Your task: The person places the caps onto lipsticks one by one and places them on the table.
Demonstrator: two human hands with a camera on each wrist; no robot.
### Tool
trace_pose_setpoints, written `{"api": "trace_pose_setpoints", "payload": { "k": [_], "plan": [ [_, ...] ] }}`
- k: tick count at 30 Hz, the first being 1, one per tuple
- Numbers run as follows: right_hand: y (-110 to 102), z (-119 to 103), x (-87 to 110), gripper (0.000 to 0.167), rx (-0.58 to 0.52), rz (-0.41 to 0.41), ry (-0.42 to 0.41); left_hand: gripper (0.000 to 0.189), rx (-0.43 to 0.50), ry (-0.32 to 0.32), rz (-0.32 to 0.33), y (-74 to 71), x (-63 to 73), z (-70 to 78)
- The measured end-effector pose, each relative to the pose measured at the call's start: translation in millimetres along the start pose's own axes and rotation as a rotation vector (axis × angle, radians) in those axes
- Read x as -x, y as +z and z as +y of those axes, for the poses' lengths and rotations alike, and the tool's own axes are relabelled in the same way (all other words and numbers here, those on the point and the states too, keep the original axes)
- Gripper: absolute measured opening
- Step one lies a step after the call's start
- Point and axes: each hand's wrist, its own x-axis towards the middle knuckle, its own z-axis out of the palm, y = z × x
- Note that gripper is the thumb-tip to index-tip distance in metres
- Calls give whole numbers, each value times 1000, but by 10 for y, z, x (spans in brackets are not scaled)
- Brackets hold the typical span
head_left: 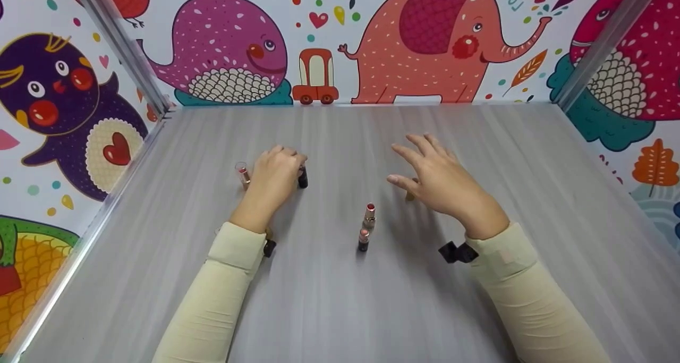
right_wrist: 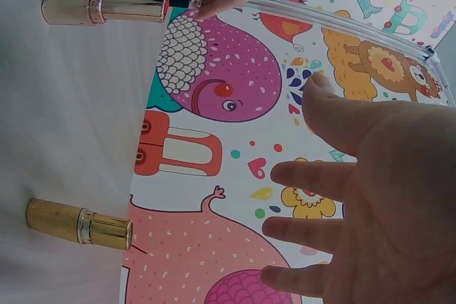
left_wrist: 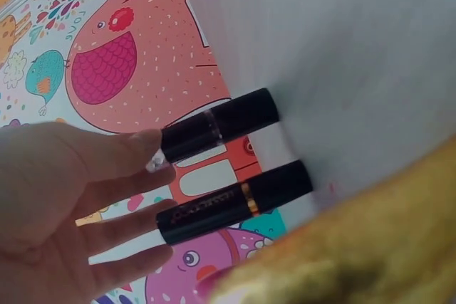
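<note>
My left hand (head_left: 276,169) pinches the clear top end of a black lipstick tube (left_wrist: 221,127) between thumb and finger. The tube stands upright with its base close to the table. Beside it a second black lipstick tube (left_wrist: 235,204) with a gold band stands near my other fingers. A pink lipstick with a clear cover (head_left: 243,175) is just left of that hand. My right hand (head_left: 443,179) is spread, with nothing in it. Next to its thumb, partly hidden in the head view, stands a gold lipstick tube (right_wrist: 78,223).
An uncapped red lipstick (head_left: 370,215) and a pink lipstick in a black base (head_left: 363,241) stand mid-table between my forearms. A blurred gold object (left_wrist: 356,240) is close under my left wrist. Printed cartoon panels (head_left: 319,28) wall the grey table (head_left: 329,310) at back and sides.
</note>
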Motion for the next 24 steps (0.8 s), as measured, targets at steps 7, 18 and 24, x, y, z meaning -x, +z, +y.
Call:
{"api": "trace_pose_setpoints", "payload": {
  "k": [7,18,24],
  "plan": [
    [-30,1,17,72,-4,-12,7,15,8,-10,6,-116,9,12],
    [-41,13,20,72,1,-12,1,10,32,-28,20,-384,68,113],
    [-47,17,27,71,10,-5,-12,10,34,-22,-85,-659,167,172]
  ]
}}
